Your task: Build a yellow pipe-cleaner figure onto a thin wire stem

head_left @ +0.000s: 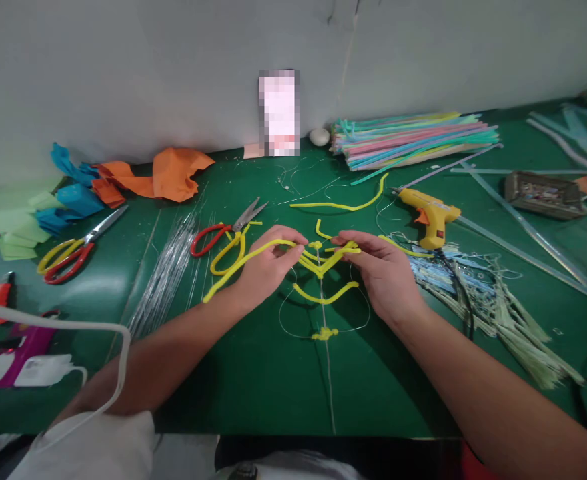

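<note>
Between my hands is a wire frame point(328, 373) with a long straight stem and a thin looped wire. Yellow pipe cleaner is wrapped on it in small knots, and a curved yellow piece point(323, 301) crosses the stem. My left hand point(273, 261) pinches a long yellow pipe cleaner point(243, 259) whose free end trails to the lower left. That strand bends in a V at the stem and runs up to the right. There my right hand point(381, 267) is closed with thumb and fingertips on the folded yellow pipe cleaner.
Two pairs of scissors point(246, 217) point(88, 240) and a bundle of thin wires point(168, 267) lie left. A yellow glue gun point(431, 217), tassels point(493, 300) and a pastel pipe cleaner bundle point(413, 140) are right. A phone point(279, 113) leans on the wall; loose yellow pieces point(343, 205) lie nearby.
</note>
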### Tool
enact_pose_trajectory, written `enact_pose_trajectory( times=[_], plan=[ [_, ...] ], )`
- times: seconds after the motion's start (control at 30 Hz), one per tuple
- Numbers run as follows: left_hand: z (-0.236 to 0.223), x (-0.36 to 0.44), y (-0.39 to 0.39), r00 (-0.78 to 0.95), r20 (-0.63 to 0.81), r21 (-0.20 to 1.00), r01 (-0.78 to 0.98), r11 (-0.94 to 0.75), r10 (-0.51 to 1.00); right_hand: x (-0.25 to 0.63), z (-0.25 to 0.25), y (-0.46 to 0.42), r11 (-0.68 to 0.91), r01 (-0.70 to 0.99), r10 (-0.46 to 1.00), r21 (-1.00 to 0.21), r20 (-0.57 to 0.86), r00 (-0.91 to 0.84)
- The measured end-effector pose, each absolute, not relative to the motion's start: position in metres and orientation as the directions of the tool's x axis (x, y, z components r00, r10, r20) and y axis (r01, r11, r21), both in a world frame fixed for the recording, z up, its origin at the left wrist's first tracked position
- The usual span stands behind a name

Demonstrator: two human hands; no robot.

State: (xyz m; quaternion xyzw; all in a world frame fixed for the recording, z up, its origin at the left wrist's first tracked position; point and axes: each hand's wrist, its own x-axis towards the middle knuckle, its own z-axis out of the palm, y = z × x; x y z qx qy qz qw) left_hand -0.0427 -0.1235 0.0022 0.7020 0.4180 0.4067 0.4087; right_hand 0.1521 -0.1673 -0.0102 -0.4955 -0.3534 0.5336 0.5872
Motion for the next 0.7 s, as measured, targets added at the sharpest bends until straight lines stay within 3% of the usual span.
enact_pose_trajectory(
  times=[0.1,0.17,0.23,0.33,0.4,0.53,0.7],
  plan=[
    [0.007,-0.044,-0.125,0.382,0.272,0.844,0.346,-0.410,0.883,0.154,-0.012,-0.167,-0.121,-0.023,0.973,-0.992,-0.123,0.194],
    [0.010,-0.044,-0.124,0.419,0.284,0.789,0.409,-0.459,0.862,0.156,-0.012,-0.168,-0.094,0.220,0.979,-0.971,-0.050,0.197],
    [0.010,-0.044,-0.123,0.454,0.300,0.737,0.448,-0.506,0.839,0.158,-0.012,-0.169,0.038,0.466,0.980,-0.884,0.123,0.153],
    [0.007,-0.044,-0.121,0.513,0.293,0.693,0.468,-0.549,0.807,0.159,-0.008,-0.172,0.189,0.726,0.946,-0.662,0.321,0.046],
    [0.003,-0.044,-0.120,0.542,0.286,0.684,0.462,-0.564,0.790,0.158,-0.005,-0.174,0.177,0.795,0.949,-0.581,0.314,0.018],
    [-0.004,-0.045,-0.119,0.560,0.288,0.662,0.470,-0.584,0.777,0.157,-0.003,-0.177,0.055,0.765,0.998,-0.642,0.069,-0.013],
    [-0.005,-0.048,-0.119,0.576,0.350,0.449,0.589,-0.672,0.738,0.162,-0.005,-0.174,0.046,0.717,0.995,-0.695,-0.031,-0.094]
  ],
)
